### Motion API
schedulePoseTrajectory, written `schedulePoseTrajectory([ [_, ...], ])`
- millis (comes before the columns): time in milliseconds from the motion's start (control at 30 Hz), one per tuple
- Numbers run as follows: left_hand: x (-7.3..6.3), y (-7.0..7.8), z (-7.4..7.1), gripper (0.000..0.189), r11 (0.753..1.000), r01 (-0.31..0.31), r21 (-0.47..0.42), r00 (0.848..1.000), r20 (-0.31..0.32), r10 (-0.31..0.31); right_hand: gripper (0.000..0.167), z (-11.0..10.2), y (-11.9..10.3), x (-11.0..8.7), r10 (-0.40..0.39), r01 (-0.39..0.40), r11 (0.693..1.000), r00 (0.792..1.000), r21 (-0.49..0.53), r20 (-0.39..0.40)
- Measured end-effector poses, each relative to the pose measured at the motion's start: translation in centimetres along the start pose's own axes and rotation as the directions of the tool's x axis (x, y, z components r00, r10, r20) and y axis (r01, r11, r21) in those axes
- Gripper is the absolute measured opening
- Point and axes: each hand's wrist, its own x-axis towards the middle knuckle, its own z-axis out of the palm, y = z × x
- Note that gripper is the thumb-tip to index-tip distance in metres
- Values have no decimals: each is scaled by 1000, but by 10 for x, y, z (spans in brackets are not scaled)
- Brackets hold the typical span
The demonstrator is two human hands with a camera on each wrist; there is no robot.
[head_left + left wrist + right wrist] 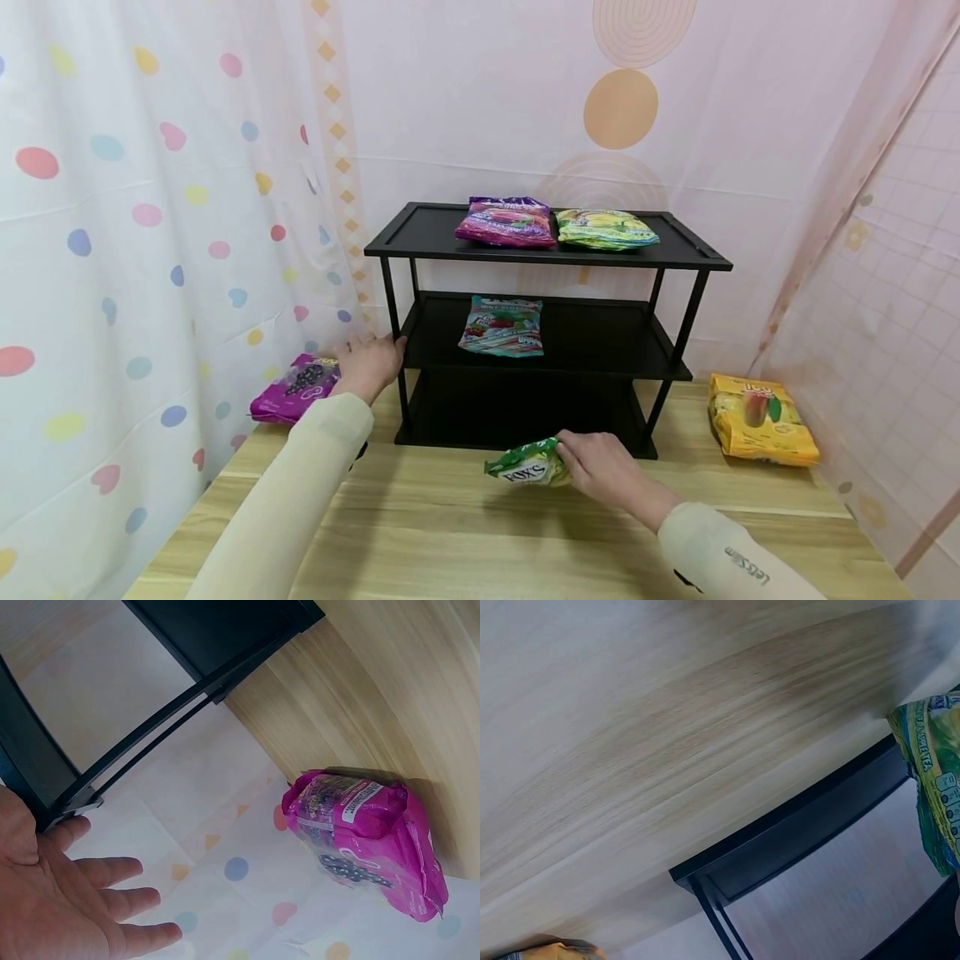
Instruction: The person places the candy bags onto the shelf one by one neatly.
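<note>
– What is held nearest?
– A green packet (525, 467) is pinched by the right hand (606, 472), above the table (450, 542), before the bottom tier of the black rack (592, 335).
– How is the left hand (367, 364) placed?
– Its fingers are spread, and the rack's left side is touched at the middle tier. A purple packet (298, 392) is seen beside it.
– Farther back?
– A blue packet (501, 328) is laid on the middle tier; a pink packet (507, 223) and a lime packet (606, 230) are set on top.
</note>
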Motion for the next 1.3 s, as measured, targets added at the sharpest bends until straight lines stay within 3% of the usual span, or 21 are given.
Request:
schedulePoseTrajectory([
  [300, -2, 3, -4, 52, 1000, 23, -20, 1000, 17, -23, 29, -7, 1, 6, 184, -191, 969, 981, 154, 64],
  [467, -1, 4, -4, 53, 999, 26, -19, 999, 21, -26, 29, -10, 2, 7, 319, -335, 919, 942, 208, 108],
  [667, -1, 3, -3, 54, 1000, 25, -13, 1000, 17, -25, 45, -11, 1, 5, 480, -506, 793, 862, 340, 162],
  [900, -1, 3, -3, 53, 1000, 23, -15, 1000, 19, -22, 39, -8, 3, 4, 552, -578, 700, 811, 420, 195],
  [1133, -2, 3, -3, 53, 999, 29, -21, 999, 17, -28, 59, -4, 2, -2, 628, -671, 518, 719, 531, 298],
  [1200, -2, 3, -3, 53, 999, 31, -20, 999, 18, -31, 59, -2, 2, -4, 630, -680, 478, 706, 556, 322],
  [1300, -2, 3, -3, 54, 999, 33, -18, 999, 18, -32, 58, 1, 2, -6, 625, -682, 464, 704, 566, 336],
])
